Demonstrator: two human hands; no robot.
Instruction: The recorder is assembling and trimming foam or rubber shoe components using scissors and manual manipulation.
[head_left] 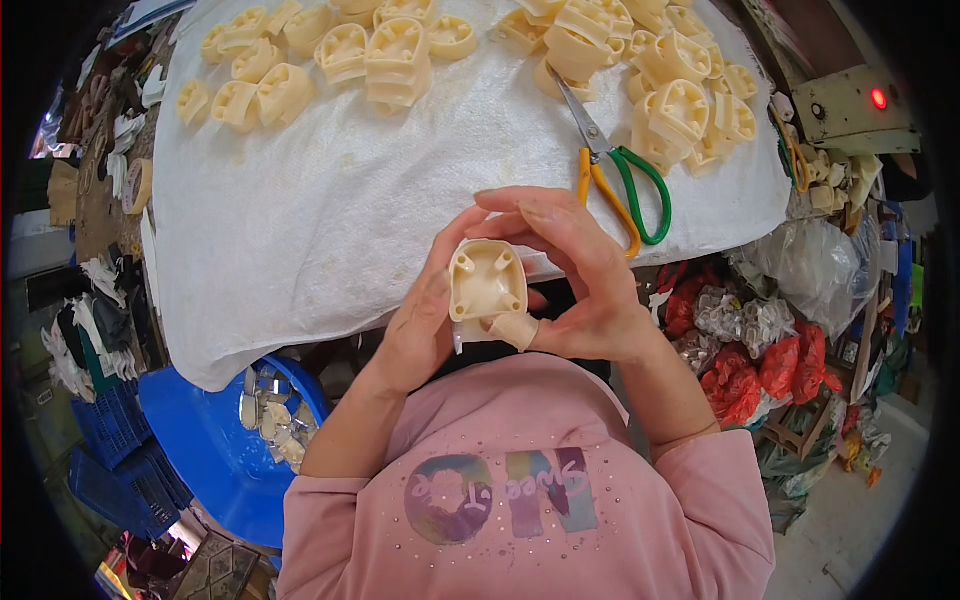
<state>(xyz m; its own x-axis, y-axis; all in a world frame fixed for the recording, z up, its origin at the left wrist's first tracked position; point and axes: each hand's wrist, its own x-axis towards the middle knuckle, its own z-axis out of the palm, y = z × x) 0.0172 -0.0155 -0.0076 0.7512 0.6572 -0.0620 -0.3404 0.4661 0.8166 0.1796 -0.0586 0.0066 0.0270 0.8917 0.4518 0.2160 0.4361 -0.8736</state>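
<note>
Close to my body, both hands hold a cream plastic housing [487,280], its hollow side with corner posts facing up. My left hand [425,320] is closed along its left side. Arched over the far side are the fingers of my right hand [590,270], whose thumb, wrapped in a tan covering, presses at the near edge. A thin shiny piece [458,337] pokes out below the housing's near left corner; its kind cannot be made out. Beyond my right hand, scissors [610,160] with one orange and one green handle lie on the white cloth [300,220].
Several similar housings lie in a left pile [285,95] and a right pile [680,110] at the table's far side. A blue basin [190,420] with shiny pieces stands lower left. Red plastic bags [730,385] sit at right, below a machine part with a red light [879,98].
</note>
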